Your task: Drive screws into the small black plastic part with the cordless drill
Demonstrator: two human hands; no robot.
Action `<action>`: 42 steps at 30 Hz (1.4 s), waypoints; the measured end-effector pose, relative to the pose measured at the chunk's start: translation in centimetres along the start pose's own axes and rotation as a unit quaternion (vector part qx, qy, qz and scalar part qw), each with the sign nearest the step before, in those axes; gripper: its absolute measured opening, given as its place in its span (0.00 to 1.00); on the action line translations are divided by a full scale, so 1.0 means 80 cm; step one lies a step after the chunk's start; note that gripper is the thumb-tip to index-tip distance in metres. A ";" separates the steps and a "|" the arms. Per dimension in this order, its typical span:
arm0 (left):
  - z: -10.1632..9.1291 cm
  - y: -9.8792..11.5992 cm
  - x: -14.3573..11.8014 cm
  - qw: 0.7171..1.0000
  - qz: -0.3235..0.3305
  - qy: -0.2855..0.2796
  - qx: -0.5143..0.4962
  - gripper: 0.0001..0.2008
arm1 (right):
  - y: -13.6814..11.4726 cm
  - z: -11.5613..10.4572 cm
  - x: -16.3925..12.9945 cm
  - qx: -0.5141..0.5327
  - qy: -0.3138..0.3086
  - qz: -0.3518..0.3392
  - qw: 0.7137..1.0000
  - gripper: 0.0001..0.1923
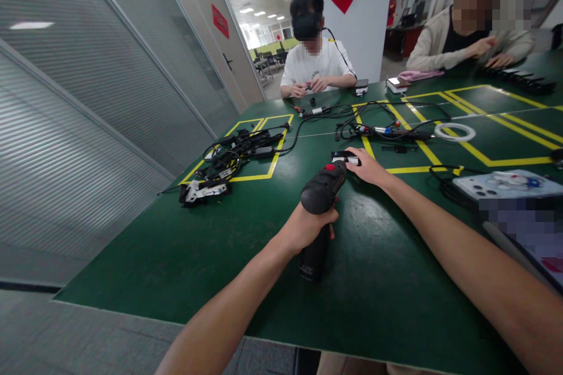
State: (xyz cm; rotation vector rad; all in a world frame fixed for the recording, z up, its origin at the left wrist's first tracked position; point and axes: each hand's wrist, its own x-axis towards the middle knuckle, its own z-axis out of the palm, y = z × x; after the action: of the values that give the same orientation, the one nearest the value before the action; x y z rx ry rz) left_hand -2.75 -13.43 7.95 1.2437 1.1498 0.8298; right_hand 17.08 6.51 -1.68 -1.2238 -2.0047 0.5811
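My left hand (304, 228) is wrapped around the grip of a black cordless drill (321, 192) with a red switch on top. The drill's nose points away from me, and its front end comes close to my right hand (366, 167). My right hand's fingers are closed on a small black-and-white part (339, 155) at the table surface. Its exact kind is too small to make out, and the fingers cover its right end. Whether the drill's tip touches the part is hidden behind the drill body.
On the green table (246, 263), a heap of black cables (246, 149) lies left. Beyond my right hand are pen-like electric screwdrivers (382, 130) with cords and a white ring (455, 132). A phone (510, 183) lies right. Two people sit across the table.
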 end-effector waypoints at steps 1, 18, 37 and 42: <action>0.000 0.000 0.000 1.000 -0.001 0.000 -0.002 0.10 | 0.000 0.000 0.000 0.001 0.000 0.000 1.000 0.25; 0.001 -0.001 0.001 1.000 0.012 -0.004 -0.015 0.11 | 0.003 0.002 0.002 -0.011 0.011 -0.005 1.000 0.26; 0.000 -0.003 0.001 1.000 0.020 -0.007 -0.008 0.10 | 0.000 0.001 0.000 -0.012 0.007 -0.001 1.000 0.25; -0.001 -0.004 0.001 1.000 0.021 -0.008 -0.006 0.09 | 0.004 0.002 0.002 -0.008 0.007 -0.009 1.000 0.25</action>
State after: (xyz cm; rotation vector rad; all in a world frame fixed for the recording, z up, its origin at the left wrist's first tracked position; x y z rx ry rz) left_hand -2.81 -13.36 7.63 1.2663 1.1077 0.8560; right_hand 17.08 6.81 -1.99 -1.2135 -2.0105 0.5474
